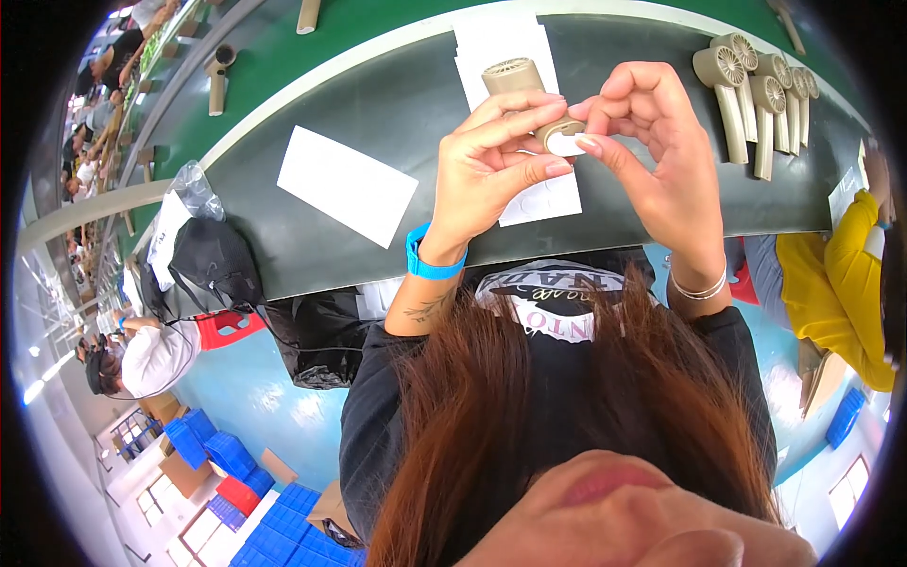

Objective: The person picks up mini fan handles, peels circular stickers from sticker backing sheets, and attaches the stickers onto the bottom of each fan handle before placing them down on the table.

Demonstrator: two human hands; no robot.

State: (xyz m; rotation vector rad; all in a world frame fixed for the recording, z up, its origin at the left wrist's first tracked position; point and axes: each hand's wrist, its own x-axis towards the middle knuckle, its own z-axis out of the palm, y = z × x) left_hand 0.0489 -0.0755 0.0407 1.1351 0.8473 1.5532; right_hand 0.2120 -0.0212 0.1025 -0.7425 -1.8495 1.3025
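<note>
My left hand (pixel 501 156) is wrapped round a beige handheld fan (pixel 511 77). Beyond its fingers the grille shows, and a round beige end faces me between the hands; the fingers cover the part in between. A white round sticker (pixel 567 145) lies against that end, partly over it. At its right edge, the thumb and forefinger of my right hand (pixel 652 142) pinch the sticker, the other fingers curled. Under my hands lies a white sheet (pixel 539 200) with round outlines, on a stack of white paper (pixel 505 38).
Several beige fans (pixel 746 104) lie grouped at the right on the dark work surface (pixel 378 113). To the left are a blank white sheet (pixel 347 184) and a black bag (pixel 215 260). A green belt (pixel 283 57) runs behind. A person in yellow (pixel 831 283) sits at the right.
</note>
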